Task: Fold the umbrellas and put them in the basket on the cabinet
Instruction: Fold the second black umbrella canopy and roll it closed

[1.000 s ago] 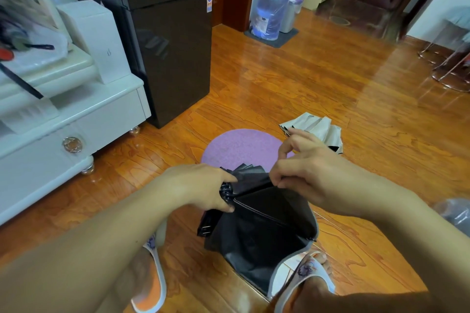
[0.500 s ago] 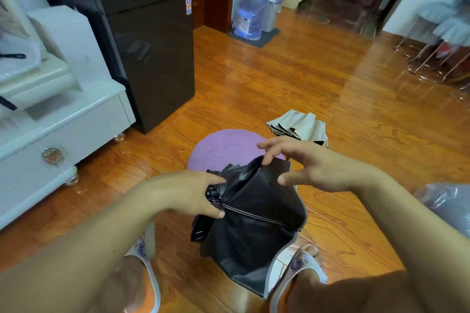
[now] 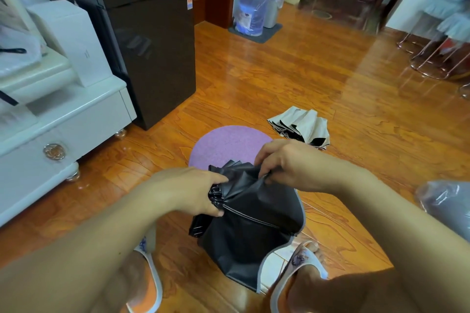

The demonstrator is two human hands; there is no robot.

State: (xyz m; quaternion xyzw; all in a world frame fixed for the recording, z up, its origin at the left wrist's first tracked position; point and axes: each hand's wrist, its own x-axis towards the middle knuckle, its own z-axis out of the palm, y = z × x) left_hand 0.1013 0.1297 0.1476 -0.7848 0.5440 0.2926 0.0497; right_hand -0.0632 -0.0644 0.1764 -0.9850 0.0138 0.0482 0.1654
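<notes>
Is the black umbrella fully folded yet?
Not yet. The left hand grips the black umbrella by its gathered pleats, the right hand pinches one panel, and loose canopy hangs below.

Your forearms are bare, no sleeves, watch or rings showing. Your left hand (image 3: pixel 189 192) and right hand (image 3: pixel 292 164) wear no gloves. At the bottom of the frame, white slippers (image 3: pixel 302 265) with orange insoles and a small bluish print.

Open floor ahead, clutter at my left

My left hand (image 3: pixel 193 192) has the white cabinet (image 3: pixel 76 119) and black fridge (image 3: pixel 152 53) near its side; ahead lie the purple mat (image 3: pixel 229 145) and beige umbrella (image 3: pixel 300 124), beyond them bare wooden floor (image 3: pixel 292 71).
</notes>
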